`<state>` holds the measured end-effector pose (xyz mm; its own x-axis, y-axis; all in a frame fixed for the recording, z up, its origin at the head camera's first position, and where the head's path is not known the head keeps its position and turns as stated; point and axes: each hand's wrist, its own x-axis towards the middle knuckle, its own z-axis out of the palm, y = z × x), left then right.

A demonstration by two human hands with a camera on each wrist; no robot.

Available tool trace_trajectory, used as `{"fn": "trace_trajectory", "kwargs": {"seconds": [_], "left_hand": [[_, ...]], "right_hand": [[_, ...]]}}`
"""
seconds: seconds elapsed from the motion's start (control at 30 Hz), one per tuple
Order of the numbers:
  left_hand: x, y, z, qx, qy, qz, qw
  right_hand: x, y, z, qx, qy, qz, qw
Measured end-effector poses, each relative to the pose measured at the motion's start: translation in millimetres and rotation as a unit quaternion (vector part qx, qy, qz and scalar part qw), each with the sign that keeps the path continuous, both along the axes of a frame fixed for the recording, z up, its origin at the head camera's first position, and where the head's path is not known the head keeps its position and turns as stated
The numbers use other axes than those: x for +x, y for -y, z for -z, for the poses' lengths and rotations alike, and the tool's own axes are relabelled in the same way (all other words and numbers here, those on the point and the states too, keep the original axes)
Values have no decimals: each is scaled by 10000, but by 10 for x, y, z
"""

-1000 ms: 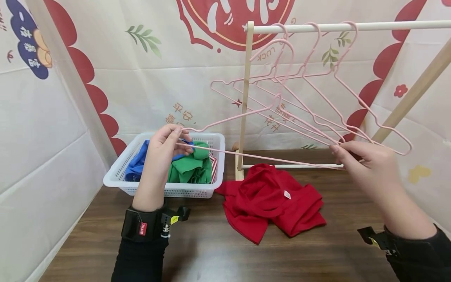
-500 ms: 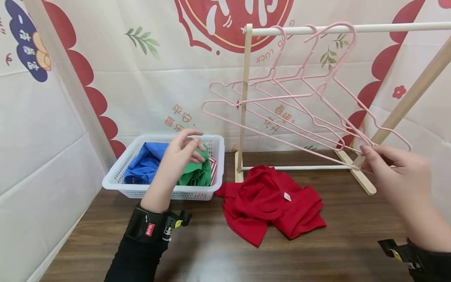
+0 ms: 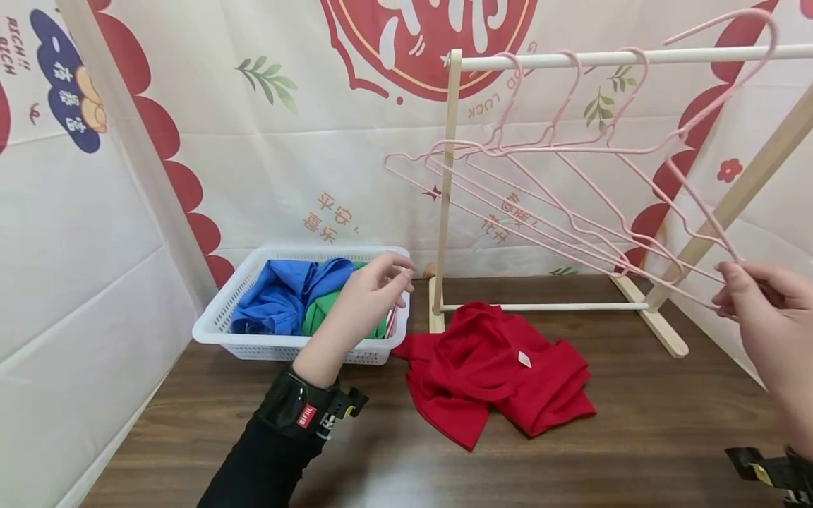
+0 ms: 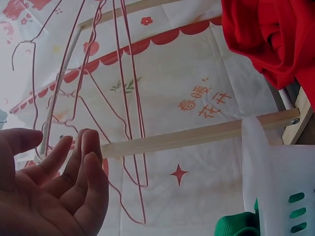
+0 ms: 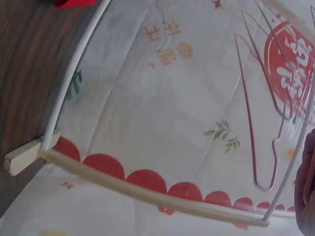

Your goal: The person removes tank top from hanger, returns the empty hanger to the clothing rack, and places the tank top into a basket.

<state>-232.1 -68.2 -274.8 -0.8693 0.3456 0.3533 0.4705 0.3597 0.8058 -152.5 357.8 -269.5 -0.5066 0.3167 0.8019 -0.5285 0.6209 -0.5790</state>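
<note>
My right hand (image 3: pixel 771 310) pinches the lower right corner of a pink clothes hanger (image 3: pixel 739 85) and holds it in front of the rack. Only a strip of this hand (image 5: pixel 306 187) shows at the right edge of the right wrist view. My left hand (image 3: pixel 368 296) hovers over the right side of the white basket (image 3: pixel 260 340) with loosely bent fingers, holding nothing; in the left wrist view the same hand (image 4: pixel 59 194) shows an empty palm. A crumpled red garment (image 3: pixel 495 381) with a small white tag lies on the table.
Three pink hangers (image 3: pixel 565 113) hang from the white top rail (image 3: pixel 600 58) of a wooden rack (image 3: pixel 444 226). Blue cloth (image 3: pixel 273 300), green cloth (image 3: pixel 320 309) and a striped piece lie in the basket. A printed cloth backdrop (image 3: pixel 286 183) encloses the table.
My left hand has let go of the pink hanger and moved right over the basket. My right hand has carried the hanger rightward, its hook now standing above the rail.
</note>
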Motion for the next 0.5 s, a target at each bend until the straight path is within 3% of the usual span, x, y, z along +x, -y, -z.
{"fn": "trace_trajectory", "kwargs": {"seconds": [0.23,0.33,0.4,0.5], "left_hand": [[16,-109,38,-317,48,-11,9995],[30,-158,46,-489,81,12,9988],[34,-187,57,-589,54,40,9982],[32,-227,75,-710,-77,87,9974]], "right_hand": [[-36,-234,41,-588,155,181,9980],[-62,-395,120,-392,282,403,9980],[-124,-619,225,-154,445,601,9971],[-401,-1320,575,42,739,884,9933]]}}
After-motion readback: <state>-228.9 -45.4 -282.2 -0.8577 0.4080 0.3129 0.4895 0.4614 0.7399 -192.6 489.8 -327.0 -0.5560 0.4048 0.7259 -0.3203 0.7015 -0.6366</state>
